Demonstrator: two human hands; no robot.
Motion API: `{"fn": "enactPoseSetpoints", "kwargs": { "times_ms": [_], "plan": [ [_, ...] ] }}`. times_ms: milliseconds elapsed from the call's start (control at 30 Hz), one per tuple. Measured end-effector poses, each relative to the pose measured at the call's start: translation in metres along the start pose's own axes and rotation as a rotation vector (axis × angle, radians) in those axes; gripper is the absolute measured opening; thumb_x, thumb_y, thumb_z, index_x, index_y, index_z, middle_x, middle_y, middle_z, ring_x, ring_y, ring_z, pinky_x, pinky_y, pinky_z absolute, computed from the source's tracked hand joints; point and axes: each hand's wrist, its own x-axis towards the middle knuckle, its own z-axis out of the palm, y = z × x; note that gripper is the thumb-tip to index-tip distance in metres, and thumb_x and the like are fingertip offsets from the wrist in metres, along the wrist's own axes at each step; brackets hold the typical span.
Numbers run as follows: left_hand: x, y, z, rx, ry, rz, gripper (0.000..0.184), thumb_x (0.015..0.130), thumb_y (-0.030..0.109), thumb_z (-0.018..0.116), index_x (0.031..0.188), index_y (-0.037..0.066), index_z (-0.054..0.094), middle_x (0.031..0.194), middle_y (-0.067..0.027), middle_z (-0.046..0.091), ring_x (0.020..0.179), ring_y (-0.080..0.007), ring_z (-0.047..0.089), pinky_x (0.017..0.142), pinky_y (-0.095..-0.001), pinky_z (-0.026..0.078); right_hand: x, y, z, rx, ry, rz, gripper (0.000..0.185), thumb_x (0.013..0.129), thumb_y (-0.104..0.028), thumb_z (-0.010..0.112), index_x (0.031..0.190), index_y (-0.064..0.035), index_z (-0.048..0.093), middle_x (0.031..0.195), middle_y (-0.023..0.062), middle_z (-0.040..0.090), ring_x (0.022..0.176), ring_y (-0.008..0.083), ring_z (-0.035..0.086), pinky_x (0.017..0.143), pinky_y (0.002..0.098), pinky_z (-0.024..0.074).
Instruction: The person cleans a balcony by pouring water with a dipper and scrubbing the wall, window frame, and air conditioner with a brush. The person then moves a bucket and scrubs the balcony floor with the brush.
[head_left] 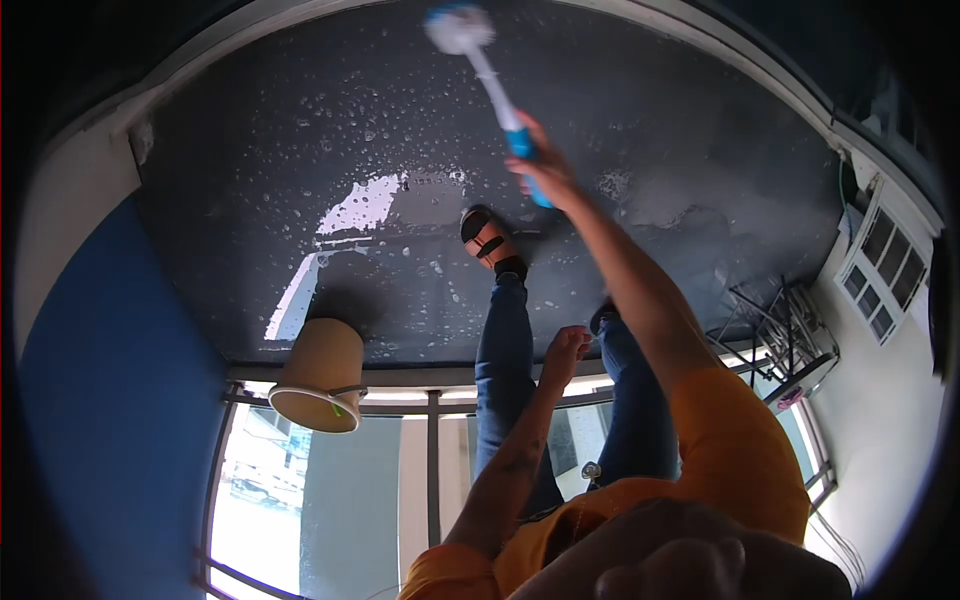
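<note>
My right hand [543, 165] is wrapped round the blue grip of a long-handled toilet brush [492, 88]. The brush has a white shaft and a round white bristle head, slightly blurred, over the wet dark floor [400, 110] toward the top of the view. Water drops and pale suds are scattered over that floor, mostly on the left. My left hand [568, 350] hangs between my legs with its fingers curled in, and nothing shows in it. One sandalled foot [485, 238] stands on the wet floor.
A beige bucket [318, 365] with a handle stands at the left by the railing [433, 470] and glass. A folded metal rack [785, 335] leans at the right, near a white paned window frame [885, 265]. A blue wall panel [120, 400] borders the left side.
</note>
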Motion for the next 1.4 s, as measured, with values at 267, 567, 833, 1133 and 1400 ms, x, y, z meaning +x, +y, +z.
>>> {"fn": "enactPoseSetpoints", "kwargs": {
  "times_ms": [267,567,833,1133,1400],
  "plan": [
    [0.014,0.048,0.016,-0.208,0.082,-0.017,0.028,0.091,0.028,0.045,0.11,0.008,0.05,0.104,-0.0066,0.058,0.097,-0.0171,0.055,0.082,-0.0318,0.041,-0.063,0.08,-0.299,-0.105,0.726,0.244,0.058,0.078,-0.007,0.053,0.131,-0.0149,0.031,0.078,0.004,0.051,0.047,0.0151,0.048,0.039,0.0269,0.0412],
    [0.033,0.063,0.053,-0.427,0.071,0.05,0.033,0.087,0.03,0.052,0.108,0.005,0.051,0.102,-0.0072,0.057,0.096,-0.0126,0.052,0.078,-0.029,0.041,0.107,0.033,0.054,-0.001,0.373,0.195,0.048,0.074,-0.003,0.058,0.118,-0.0156,0.042,0.075,0.0095,0.054,0.055,0.0206,0.053,0.045,0.0332,0.0436],
    [0.05,0.043,0.06,-0.389,0.271,0.116,0.026,0.088,0.03,0.048,0.103,0.01,0.054,0.096,-0.0025,0.061,0.089,-0.0126,0.055,0.073,-0.0301,0.042,0.115,-0.077,0.155,-0.11,-0.331,-0.267,0.079,0.067,-0.008,0.062,0.136,-0.0179,0.025,0.096,0.0129,0.051,0.084,0.0229,0.051,0.073,0.037,0.0418],
    [0.012,0.112,0.072,-0.467,0.215,0.23,0.026,0.089,0.023,0.045,0.107,0.005,0.053,0.099,-0.0061,0.06,0.093,-0.0147,0.055,0.08,-0.0289,0.041,-0.038,-0.027,-0.216,-0.763,0.054,-0.038,0.069,0.068,0.002,0.05,0.132,-0.0195,0.037,0.075,0.0018,0.049,0.052,0.0101,0.042,0.047,0.0252,0.0369],
    [0.026,0.16,0.023,-0.355,0.322,0.44,0.025,0.09,0.02,0.042,0.105,0.002,0.052,0.098,-0.0072,0.06,0.093,-0.0159,0.054,0.081,-0.0264,0.04,0.062,0.014,-0.271,-1.62,0.281,-0.041,0.035,0.078,-0.02,0.06,0.111,-0.0115,0.05,0.1,0.0117,0.055,0.09,0.0285,0.057,0.073,0.0399,0.0456]
  ]
}}
